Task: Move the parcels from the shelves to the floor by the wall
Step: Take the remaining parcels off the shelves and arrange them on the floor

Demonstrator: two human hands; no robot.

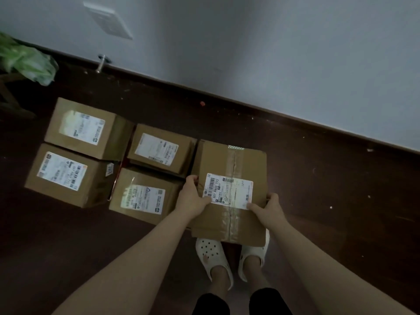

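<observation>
Bare left hand (pixel 193 196) and right hand (pixel 269 206) clamped opposite side edges, thumbs on top, of a flat, tape-sealed brown cardboard parcel (pixel 229 160), seemingly stiff and light, held low over the dark floor (pixel 318 189) beside four smaller brown boxes (pixel 159 148), its long axis pointing toward the white wall (pixel 272 64).

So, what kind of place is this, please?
Probably a room in a home: a dark wooden floor, a white wall with a switch plate, and labelled cardboard parcels on the floor beside the held parcel.
</observation>
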